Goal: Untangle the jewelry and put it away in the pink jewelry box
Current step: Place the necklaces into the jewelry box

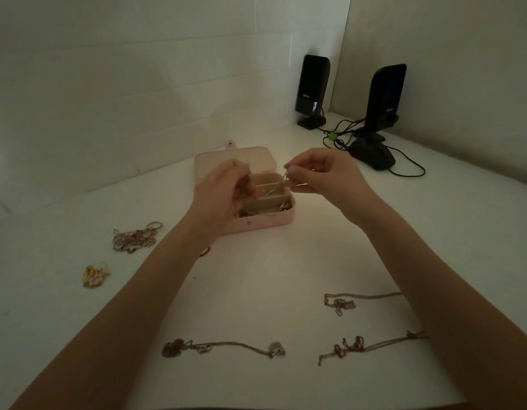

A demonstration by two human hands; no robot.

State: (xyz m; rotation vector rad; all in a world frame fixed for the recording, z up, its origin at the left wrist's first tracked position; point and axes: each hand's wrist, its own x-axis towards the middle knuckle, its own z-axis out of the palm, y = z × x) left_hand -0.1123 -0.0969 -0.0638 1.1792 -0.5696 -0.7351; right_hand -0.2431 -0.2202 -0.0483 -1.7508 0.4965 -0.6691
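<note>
Both hands are raised over the open pink jewelry box (pixel 258 223), which sits on the white tabletop (pixel 256 276) with its lid (pixel 235 161) folded back toward the wall. The right hand (pixel 324 173) pinches a thin chain (pixel 281 183) between thumb and forefinger, its other fingers loosely curled; the chain runs down and leftward over the box's divided compartments. The left hand (pixel 224 187) has its fingers curled over the left part of the box and seems to hold the chain's other end (the grip itself is hidden behind the fingers). Some small pieces lie in the front compartment (pixel 268 209) of the box.

More jewelry is spread across the tabletop. To the left, well apart from the box, lies a tangled heap of rings and chains (pixel 136 236), and nearer the person a small yellowish clump (pixel 95 275). Near the front edge lie three chains: one with pendants (pixel 224 347) between the forearms, a reddish one (pixel 371 344) under the right forearm, and a paler one (pixel 345 301) just beyond it.

In the far right corner stand two black speakers (pixel 312 87) with cables (pixel 342 131), beside a dark computer mouse (pixel 371 156).
</note>
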